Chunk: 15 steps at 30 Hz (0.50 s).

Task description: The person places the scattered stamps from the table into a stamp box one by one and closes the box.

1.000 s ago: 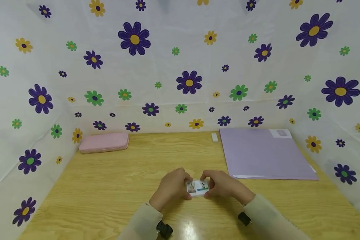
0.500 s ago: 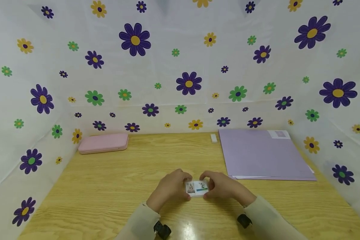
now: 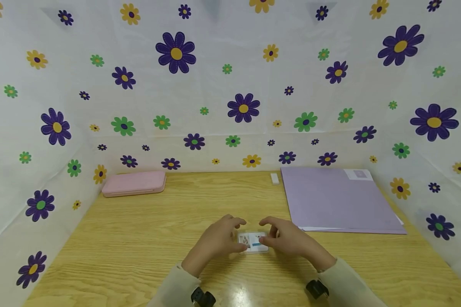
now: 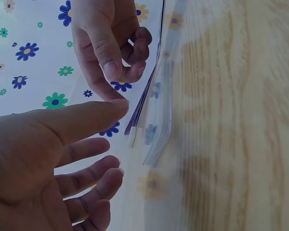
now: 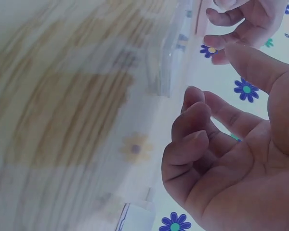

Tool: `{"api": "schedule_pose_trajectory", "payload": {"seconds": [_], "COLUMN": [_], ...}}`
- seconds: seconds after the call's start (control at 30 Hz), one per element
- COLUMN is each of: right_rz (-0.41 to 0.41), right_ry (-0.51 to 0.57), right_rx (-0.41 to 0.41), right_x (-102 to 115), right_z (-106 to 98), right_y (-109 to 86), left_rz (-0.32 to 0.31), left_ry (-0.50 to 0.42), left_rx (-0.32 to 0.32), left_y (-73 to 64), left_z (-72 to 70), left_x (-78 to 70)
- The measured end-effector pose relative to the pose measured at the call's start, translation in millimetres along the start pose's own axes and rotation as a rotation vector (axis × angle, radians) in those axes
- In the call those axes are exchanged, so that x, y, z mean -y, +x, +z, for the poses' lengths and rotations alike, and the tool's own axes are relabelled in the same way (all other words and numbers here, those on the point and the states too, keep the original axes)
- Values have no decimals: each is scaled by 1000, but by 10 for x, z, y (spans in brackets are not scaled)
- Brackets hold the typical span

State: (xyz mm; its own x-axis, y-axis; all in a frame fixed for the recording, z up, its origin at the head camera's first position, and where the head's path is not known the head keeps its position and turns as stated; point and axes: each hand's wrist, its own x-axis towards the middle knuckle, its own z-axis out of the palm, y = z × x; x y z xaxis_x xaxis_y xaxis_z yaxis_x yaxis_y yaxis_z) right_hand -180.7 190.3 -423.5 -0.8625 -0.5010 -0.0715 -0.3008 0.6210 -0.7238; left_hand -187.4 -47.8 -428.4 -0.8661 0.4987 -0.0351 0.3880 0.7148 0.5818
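A small flat transparent case [image 3: 255, 246] with a photo and printed card visible in it lies on the wooden table in the head view. Its left end is beside my left hand [image 3: 216, 239], whose thumb overlaps the near corner. My right hand [image 3: 293, 240] is at the other end, its thumb over the case's right part. Both hands have fingers and thumbs spread apart, gripping nothing. The left wrist view shows the case edge-on [image 4: 164, 110], apart from my left fingers [image 4: 89, 175]. Loosely bent right fingers [image 5: 188, 147] show in the right wrist view.
At the back left of the table [image 3: 146, 230] lies a pink zipped case [image 3: 133, 183]. A purple folder [image 3: 336, 200] with papers poking out lies at right, a small white block [image 3: 274, 178] beside it. Flower-patterned cloth [image 3: 211, 85] encloses the back and sides.
Both hands held the transparent case by its ends earlier; now their fingers have spread and let go of it. The case stays in about the same place.
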Motion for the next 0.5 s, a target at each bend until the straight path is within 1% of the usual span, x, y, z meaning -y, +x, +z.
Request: {"api": "schedule_pose_trajectory", "payload": {"seconds": [0.1,0.2,0.23,0.3,0.37,0.5], "right_rz": [-14,-39,-50,-72,-90,-113], "right_ry": [6,-12,-21,-43,-62,-103], "right_rx": [-32,-91,-112,-153,-187,-247], "right_x": [28,54,60,74,87,103], "right_z": [-6,-14,-15,-20,-24,-23], "right_y": [-2,-7,-8,-14,-19,-18], "left_rz": [16,44,61,86,115,181], "left_ry": [-43,-56,-48,-30,7,122], "left_rx": [-38,-89,-109,-143,-173,-247], "left_y": [-33,-62,-69,-86,-95,-107], "left_z": [-33,-73,-89,-124,-156,-211], "left_x": [-3,-11,-12,-12,-3,23]}}
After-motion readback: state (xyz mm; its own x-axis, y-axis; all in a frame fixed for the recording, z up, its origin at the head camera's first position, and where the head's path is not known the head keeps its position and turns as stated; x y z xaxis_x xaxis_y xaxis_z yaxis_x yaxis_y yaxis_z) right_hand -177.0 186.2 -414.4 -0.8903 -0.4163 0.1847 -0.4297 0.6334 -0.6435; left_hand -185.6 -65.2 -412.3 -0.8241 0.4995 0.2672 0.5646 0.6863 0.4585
